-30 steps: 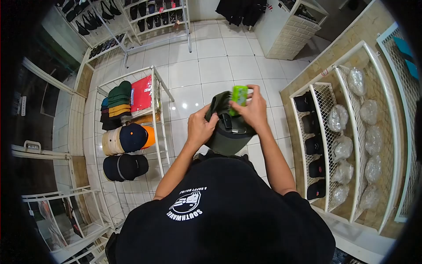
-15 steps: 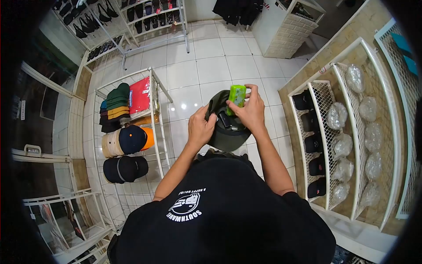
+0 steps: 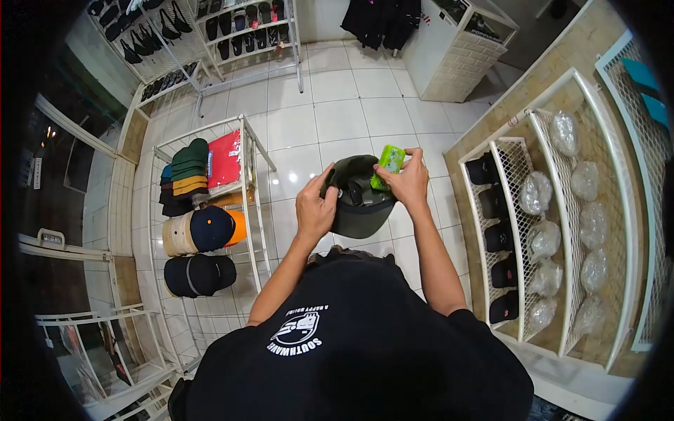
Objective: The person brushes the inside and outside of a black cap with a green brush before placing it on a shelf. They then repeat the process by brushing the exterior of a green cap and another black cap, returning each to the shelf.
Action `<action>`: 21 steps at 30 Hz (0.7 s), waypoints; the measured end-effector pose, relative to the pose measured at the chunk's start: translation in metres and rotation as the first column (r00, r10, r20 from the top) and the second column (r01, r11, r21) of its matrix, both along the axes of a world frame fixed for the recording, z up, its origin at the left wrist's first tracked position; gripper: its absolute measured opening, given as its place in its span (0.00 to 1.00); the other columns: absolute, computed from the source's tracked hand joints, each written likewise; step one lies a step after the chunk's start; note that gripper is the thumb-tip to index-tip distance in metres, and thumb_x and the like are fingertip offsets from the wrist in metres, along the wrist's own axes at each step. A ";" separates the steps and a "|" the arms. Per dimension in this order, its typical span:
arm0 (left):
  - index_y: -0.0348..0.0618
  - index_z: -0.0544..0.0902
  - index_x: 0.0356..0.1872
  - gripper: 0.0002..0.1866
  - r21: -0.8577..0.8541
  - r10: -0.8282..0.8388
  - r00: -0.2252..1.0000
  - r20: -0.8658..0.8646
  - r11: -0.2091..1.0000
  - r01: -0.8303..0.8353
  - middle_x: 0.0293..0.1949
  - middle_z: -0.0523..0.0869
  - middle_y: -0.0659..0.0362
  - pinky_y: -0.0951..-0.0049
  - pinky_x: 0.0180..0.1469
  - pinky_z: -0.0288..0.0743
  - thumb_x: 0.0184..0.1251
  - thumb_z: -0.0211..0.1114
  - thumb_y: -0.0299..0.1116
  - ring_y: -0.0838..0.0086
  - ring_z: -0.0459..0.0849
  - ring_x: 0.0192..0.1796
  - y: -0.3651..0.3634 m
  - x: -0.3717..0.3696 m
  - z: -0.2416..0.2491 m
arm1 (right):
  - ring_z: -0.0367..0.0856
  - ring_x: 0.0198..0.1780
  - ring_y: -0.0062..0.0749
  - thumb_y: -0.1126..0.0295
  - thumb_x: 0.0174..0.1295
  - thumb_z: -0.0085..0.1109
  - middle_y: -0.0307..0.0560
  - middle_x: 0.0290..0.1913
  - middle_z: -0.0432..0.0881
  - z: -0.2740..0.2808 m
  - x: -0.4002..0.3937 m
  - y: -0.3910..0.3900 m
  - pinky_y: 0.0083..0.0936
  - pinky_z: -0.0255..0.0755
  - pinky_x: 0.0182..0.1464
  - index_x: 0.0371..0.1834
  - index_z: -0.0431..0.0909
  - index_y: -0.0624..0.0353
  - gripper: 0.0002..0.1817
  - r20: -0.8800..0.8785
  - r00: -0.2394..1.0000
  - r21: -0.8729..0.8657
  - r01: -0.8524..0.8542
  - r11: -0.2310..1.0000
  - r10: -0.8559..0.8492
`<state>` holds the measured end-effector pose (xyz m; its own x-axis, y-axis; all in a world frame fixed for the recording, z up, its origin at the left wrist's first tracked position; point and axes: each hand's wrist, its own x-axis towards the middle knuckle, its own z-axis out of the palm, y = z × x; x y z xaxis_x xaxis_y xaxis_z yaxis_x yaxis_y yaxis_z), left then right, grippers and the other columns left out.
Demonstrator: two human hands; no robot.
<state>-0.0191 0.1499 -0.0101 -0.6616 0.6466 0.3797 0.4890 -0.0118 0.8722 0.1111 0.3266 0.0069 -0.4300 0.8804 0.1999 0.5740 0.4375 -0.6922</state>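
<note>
A dark green cap (image 3: 361,217) is held with its hollow inside facing up, its brim toward my body. My left hand (image 3: 316,203) grips the left edge of the cap, fingers along its side. Between the thumb and fingers of my right hand (image 3: 406,181) is a bright green packet (image 3: 388,167), tilted at the cap's right edge. Something small and dark lies inside the cap; what it is cannot be made out.
A white wire rack (image 3: 256,182) on the left bears stacked caps (image 3: 200,230), beanies (image 3: 188,168) and a red pack (image 3: 225,160). White shelves (image 3: 523,231) on the right hold dark caps and clear-wrapped bundles (image 3: 537,193). A brick-faced counter (image 3: 460,67) stands ahead.
The green packet and my right hand have moved a little right and down, and the packet tilts more. The cap's opening shows wider, and my left hand sits slightly further left.
</note>
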 end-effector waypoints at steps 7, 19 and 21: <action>0.43 0.82 0.68 0.26 -0.107 -0.012 0.998 -0.066 0.994 0.005 0.37 0.84 0.49 0.60 0.43 0.79 0.67 0.62 0.31 0.55 0.85 0.36 -0.005 0.001 0.016 | 0.86 0.44 0.62 0.51 0.45 0.84 0.64 0.39 0.85 -0.009 0.001 0.010 0.49 0.79 0.48 0.58 0.67 0.62 0.44 -0.024 0.999 -0.022 0.037 0.999 -0.038; 0.36 0.85 0.58 0.18 -0.028 0.044 0.992 0.121 0.999 -0.041 0.46 0.89 0.43 0.58 0.51 0.80 0.71 0.61 0.32 0.52 0.90 0.48 0.002 -0.005 -0.022 | 0.86 0.46 0.53 0.53 0.48 0.82 0.59 0.44 0.84 0.009 0.010 0.015 0.43 0.79 0.50 0.65 0.76 0.61 0.42 -0.086 0.996 0.075 0.042 0.996 -0.036; 0.35 0.85 0.55 0.16 -0.116 0.105 0.974 0.203 0.990 -0.083 0.43 0.89 0.43 0.58 0.49 0.79 0.73 0.61 0.33 0.51 0.90 0.45 0.001 -0.011 -0.017 | 0.83 0.51 0.49 0.58 0.54 0.78 0.60 0.48 0.82 0.030 0.019 0.010 0.42 0.78 0.53 0.72 0.77 0.58 0.40 -0.207 0.965 0.333 -0.086 0.939 0.162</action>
